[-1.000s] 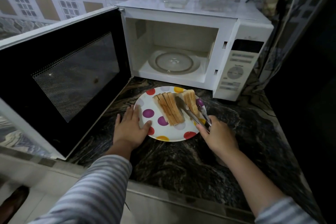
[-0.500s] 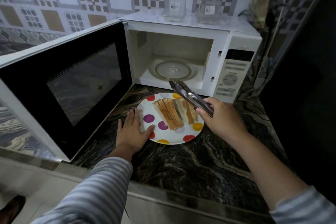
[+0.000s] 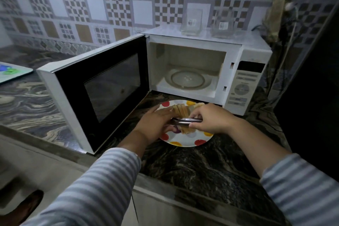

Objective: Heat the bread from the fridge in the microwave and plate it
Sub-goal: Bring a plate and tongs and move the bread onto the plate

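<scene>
Gripping metal tongs [image 3: 186, 121] crosswise in the right hand [image 3: 207, 118] above bread [image 3: 183, 113] on a dotted plate [image 3: 185, 142] before the open microwave [image 3: 190, 71], left hand [image 3: 156, 124] open, fingers at the tongs' tip.

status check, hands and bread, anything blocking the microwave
Right hand gripping tongs over plate; left hand at the tongs' tip, grip unclear. Bread on plate. Microwave open, nothing blocking.

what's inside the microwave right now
Only the glass turntable shows inside the open microwave; no bread there. The cavity's near left corner is hidden behind the door frame.
</scene>
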Demonstrator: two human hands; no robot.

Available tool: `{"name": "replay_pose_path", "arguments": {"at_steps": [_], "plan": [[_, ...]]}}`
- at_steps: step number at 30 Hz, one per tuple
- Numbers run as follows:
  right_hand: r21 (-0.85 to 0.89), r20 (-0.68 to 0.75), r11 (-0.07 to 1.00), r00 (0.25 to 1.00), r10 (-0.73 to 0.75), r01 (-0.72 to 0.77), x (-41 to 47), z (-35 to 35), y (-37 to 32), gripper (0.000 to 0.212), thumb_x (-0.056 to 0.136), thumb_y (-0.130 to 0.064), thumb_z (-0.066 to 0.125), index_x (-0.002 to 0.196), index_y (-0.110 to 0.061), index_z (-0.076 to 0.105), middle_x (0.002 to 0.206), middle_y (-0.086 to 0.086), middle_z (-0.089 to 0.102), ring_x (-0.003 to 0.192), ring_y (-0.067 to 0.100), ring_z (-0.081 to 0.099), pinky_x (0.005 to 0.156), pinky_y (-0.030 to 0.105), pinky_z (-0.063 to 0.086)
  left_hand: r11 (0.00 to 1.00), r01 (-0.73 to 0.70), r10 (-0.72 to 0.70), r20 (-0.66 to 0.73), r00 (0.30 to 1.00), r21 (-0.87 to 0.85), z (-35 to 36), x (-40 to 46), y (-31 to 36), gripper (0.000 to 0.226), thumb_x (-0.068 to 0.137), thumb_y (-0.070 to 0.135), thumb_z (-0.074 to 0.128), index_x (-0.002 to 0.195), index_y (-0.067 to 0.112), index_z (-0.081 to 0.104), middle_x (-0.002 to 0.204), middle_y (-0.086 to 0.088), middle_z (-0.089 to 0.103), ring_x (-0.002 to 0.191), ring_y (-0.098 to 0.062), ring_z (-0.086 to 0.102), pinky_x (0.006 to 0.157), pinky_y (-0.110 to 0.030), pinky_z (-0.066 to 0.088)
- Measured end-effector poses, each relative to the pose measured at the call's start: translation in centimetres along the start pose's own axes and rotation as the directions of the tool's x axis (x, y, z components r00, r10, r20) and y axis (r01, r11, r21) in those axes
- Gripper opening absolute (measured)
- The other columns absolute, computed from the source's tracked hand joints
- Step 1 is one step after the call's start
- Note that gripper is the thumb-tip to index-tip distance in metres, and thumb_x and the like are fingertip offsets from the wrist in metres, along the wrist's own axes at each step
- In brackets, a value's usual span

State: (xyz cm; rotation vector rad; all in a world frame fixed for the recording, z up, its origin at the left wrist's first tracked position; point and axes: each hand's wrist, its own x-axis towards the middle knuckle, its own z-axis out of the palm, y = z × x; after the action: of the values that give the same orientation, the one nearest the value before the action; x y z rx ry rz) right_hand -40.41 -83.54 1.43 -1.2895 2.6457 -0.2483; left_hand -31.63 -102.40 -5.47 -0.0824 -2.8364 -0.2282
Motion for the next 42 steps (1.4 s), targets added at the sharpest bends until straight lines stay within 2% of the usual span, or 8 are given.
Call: {"name": "replay_pose_path", "arguments": {"at_steps": [3, 6, 10, 18, 29, 34, 38, 42], "plan": [[0.023, 0.050, 0.999, 0.998, -0.042, 0.041, 0.4, 0.1, -0.6, 0.017, 0.085, -0.039, 0.066, 0.098, -0.032, 0.072, 0.080, -0.008, 0.070, 0.071, 0.012, 0.065, 0.063, 0.033, 0.051, 0.991, 0.117, -0.114, 0.057, 0.992, -0.068, -0.2, -0.3, 0.2, 0.035, 0.087, 0.047, 0.060, 0.117, 0.031, 0.066, 0.116, 0.002, 0.068, 0.110, -0.020, 0.058, 0.094, -0.030, 0.043], [0.076, 0.100, 0.997, 0.994, -0.038, 0.031, 0.5, 0.1, -0.7, 0.026, 0.083, -0.050, 0.066, 0.104, -0.035, 0.069, 0.085, -0.009, 0.072, 0.064, 0.009, 0.069, 0.061, 0.030, 0.053, 0.982, 0.183, -0.178, 0.096, 0.979, -0.046, -0.4, -0.7, -0.3, 0.031, 0.090, 0.039, 0.059, 0.119, 0.029, 0.065, 0.113, 0.003, 0.069, 0.105, -0.021, 0.060, 0.087, -0.035, 0.048], [-0.006, 0.130, 1.000, 0.991, 0.014, -0.014, 0.3, -0.8, -0.2, 0.070, 0.074, -0.060, 0.070, 0.132, -0.024, 0.053, 0.126, -0.004, 0.060, 0.101, 0.012, 0.060, 0.083, 0.029, 0.050, 0.969, 0.238, -0.230, 0.112, 0.967, -0.064, -0.5, -1.0, -0.7, 0.031, 0.093, 0.035, 0.057, 0.122, 0.027, 0.064, 0.116, 0.004, 0.067, 0.109, -0.019, 0.058, 0.092, -0.033, 0.046], [-0.130, 0.133, 0.990, 0.989, 0.063, -0.045, 0.6, -0.6, 1.0, 0.019, 0.091, -0.040, 0.059, 0.082, -0.024, 0.059, 0.078, -0.003, 0.056, 0.070, 0.014, 0.052, 0.056, 0.028, 0.035, 0.956, 0.279, -0.266, 0.130, 0.955, -0.092, 0.2, -0.7, -0.5, 0.040, 0.090, 0.039, 0.060, 0.127, 0.027, 0.058, 0.114, 0.004, 0.068, 0.111, -0.020, 0.059, 0.092, -0.031, 0.046], [-0.044, 0.073, 0.992, 0.990, 0.122, -0.119, -0.1, 0.8, 1.3, 0.016, 0.092, -0.042, 0.056, 0.087, -0.027, 0.057, 0.080, -0.003, 0.058, 0.071, 0.014, 0.054, 0.060, 0.031, 0.040, 0.984, 0.159, -0.162, 0.036, 0.986, 0.081, 0.8, -0.6, -1.2, 0.045, 0.094, 0.051, 0.044, 0.135, 0.033, 0.048, 0.134, 0.008, 0.053, 0.130, -0.014, 0.042, 0.115, -0.035, 0.014], [0.049, -0.069, 0.977, 0.975, 0.213, -0.210, -0.2, 4.5, -0.3, 0.024, 0.095, -0.043, 0.050, 0.101, -0.022, 0.059, 0.086, 0.001, 0.061, 0.076, 0.018, 0.057, 0.062, 0.030, 0.042, 0.872, 0.490, -0.484, -0.167, 0.859, -0.008, 3.0, -1.8, -1.3, 0.074, 0.091, 0.049, 0.055, 0.151, 0.026, 0.019, 0.156, 0.002, 0.026, 0.145, -0.017, 0.019, 0.119, -0.043, 0.015], [0.170, -0.211, 0.952, 0.935, 0.287, -0.254, 0.0, 8.7, -2.3, 0.034, 0.097, -0.042, 0.047, 0.115, -0.017, 0.061, 0.100, 0.006, 0.065, 0.088, 0.024, 0.060, 0.066, 0.028, 0.041, 0.658, 0.720, -0.730, 0.051, 0.682, -0.219, 5.2, -2.7, -0.4, 0.091, 0.090, 0.055, 0.048, 0.153, 0.015, -0.004, 0.159, -0.008, 0.018, 0.147, -0.021, 0.015, 0.119, -0.049, 0.005], [0.044, -0.359, 0.927, 0.860, 0.363, -0.373, 1.0, 11.6, -3.4, 0.042, 0.097, -0.047, 0.041, 0.119, -0.019, 0.062, 0.123, 0.002, 0.058, 0.120, 0.024, 0.048, 0.096, 0.037, 0.037, 0.702, 0.696, -0.682, 0.139, 0.718, -0.153, 7.0, -3.7, 0.4, 0.094, 0.089, 0.067, 0.036, 0.153, 0.014, -0.008, 0.162, -0.003, 0.006, 0.149, -0.015, 0.000, 0.118, -0.049, -0.008]]}}
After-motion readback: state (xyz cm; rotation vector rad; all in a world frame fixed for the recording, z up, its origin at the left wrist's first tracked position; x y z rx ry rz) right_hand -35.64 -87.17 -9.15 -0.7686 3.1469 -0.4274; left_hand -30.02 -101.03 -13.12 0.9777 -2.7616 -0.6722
